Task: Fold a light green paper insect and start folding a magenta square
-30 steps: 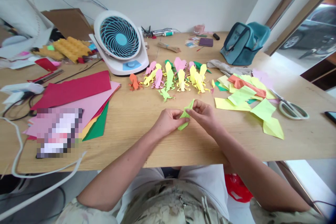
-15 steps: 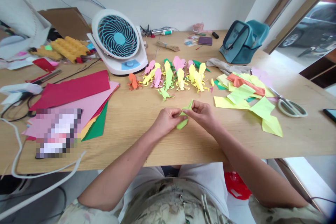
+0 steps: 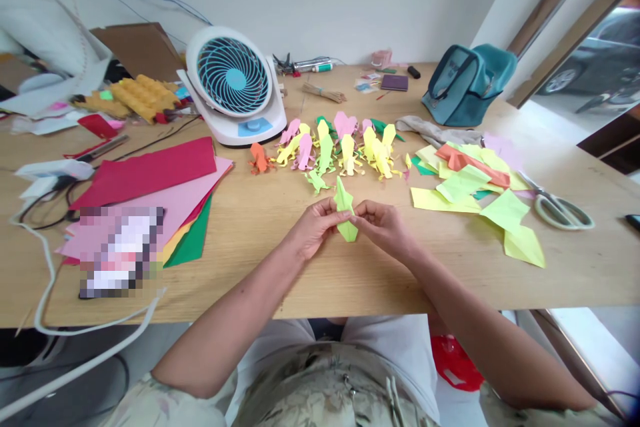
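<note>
A light green folded paper (image 3: 345, 203), long and narrow with a pointed far end, is held just above the table near its front. My left hand (image 3: 320, 223) pinches it from the left, thumb across its face. From the right, my right hand (image 3: 380, 223) grips its edge between thumb and bent fingers. Just beyond it lies a small green folded paper figure (image 3: 317, 181). Behind that stand several folded paper animals in pink, yellow, green and orange, among them a yellow one (image 3: 349, 155) and an orange one (image 3: 259, 157).
A white fan (image 3: 235, 87) stands behind coloured paper sheets (image 3: 150, 170) on the left. To the right lie loose paper pieces (image 3: 465, 181) and scissors (image 3: 560, 208). A teal bag (image 3: 465, 87) stands at the back right. A white cable (image 3: 95, 328) crosses the table's left front edge.
The light green folded paper has turned from slanting to nearly upright in view, showing more of its face. My right hand's fingers have come down along its edge. The view has shifted slightly.
</note>
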{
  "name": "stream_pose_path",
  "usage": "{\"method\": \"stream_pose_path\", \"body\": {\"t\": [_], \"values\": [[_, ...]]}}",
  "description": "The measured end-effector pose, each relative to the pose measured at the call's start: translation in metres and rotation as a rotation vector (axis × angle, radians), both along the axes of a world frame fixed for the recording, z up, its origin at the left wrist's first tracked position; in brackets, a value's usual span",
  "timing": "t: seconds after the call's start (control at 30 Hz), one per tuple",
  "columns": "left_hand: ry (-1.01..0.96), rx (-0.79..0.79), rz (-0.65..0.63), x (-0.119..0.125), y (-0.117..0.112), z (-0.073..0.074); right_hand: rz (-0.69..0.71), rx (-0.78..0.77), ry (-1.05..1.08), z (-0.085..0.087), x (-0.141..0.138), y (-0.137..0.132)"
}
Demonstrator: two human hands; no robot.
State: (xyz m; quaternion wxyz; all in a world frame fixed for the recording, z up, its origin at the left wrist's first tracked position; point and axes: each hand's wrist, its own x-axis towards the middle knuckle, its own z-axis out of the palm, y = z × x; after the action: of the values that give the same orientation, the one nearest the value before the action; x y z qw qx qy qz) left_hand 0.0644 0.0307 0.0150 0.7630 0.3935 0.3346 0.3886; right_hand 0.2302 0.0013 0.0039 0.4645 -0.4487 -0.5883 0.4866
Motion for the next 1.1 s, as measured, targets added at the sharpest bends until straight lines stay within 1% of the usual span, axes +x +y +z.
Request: {"method": "stream_pose_path", "body": {"t": [0.07, 0.13, 0.23, 0.3, 0.37, 0.43, 0.53, 0.6, 0.73, 0.8, 0.87, 0.93, 1.0, 1.03, 1.1], "values": [[0.023, 0.009, -0.017, -0.001, 0.001, 0.0, -0.011, 0.027, -0.03, -0.002, 0.0, 0.0], [0.086, 0.107, 0.0, -0.001, 0.002, 0.0, -0.037, 0.065, -0.095, -0.004, 0.0, 0.0], [0.224, 0.313, 0.032, -0.004, 0.006, -0.002, -0.094, 0.149, -0.246, -0.007, 0.0, 0.0], [0.292, 0.38, 0.018, -0.005, 0.009, -0.003, -0.112, 0.21, -0.321, -0.006, 0.0, -0.001], [0.328, 0.409, 0.007, -0.007, 0.011, -0.004, -0.116, 0.246, -0.346, -0.004, -0.001, -0.002], [0.339, 0.437, 0.009, -0.008, 0.012, -0.005, -0.09, 0.216, -0.302, -0.002, -0.001, -0.004], [0.301, 0.462, 0.04, -0.007, 0.011, -0.003, 0.01, 0.079, -0.166, 0.0, 0.0, -0.004], [0.281, 0.464, 0.057, -0.005, 0.01, -0.003, 0.053, 0.04, -0.162, -0.001, 0.0, -0.003], [0.278, 0.452, 0.041, -0.001, 0.007, -0.007, 0.024, 0.057, -0.27, -0.007, -0.003, 0.001], [0.334, 0.487, 0.044, 0.001, 0.006, -0.008, -0.015, 0.082, -0.301, -0.009, -0.006, 0.001], [0.478, 0.593, 0.104, 0.001, 0.004, -0.007, -0.06, 0.144, -0.351, -0.011, -0.009, 0.001], [0.624, 0.726, 0.208, 0.001, 0.002, -0.004, -0.108, 0.214, -0.408, -0.012, -0.012, 0.0], [0.683, 0.794, 0.266, 0.001, 0.002, -0.002, -0.137, 0.241, -0.44, -0.012, -0.012, -0.001], [0.677, 0.788, 0.26, 0.001, 0.002, -0.002, -0.135, 0.232, -0.438, -0.012, -0.012, -0.001], [0.629, 0.712, 0.202, -0.001, 0.004, -0.003, -0.088, 0.179, -0.394, -0.01, -0.01, -0.001]]}}
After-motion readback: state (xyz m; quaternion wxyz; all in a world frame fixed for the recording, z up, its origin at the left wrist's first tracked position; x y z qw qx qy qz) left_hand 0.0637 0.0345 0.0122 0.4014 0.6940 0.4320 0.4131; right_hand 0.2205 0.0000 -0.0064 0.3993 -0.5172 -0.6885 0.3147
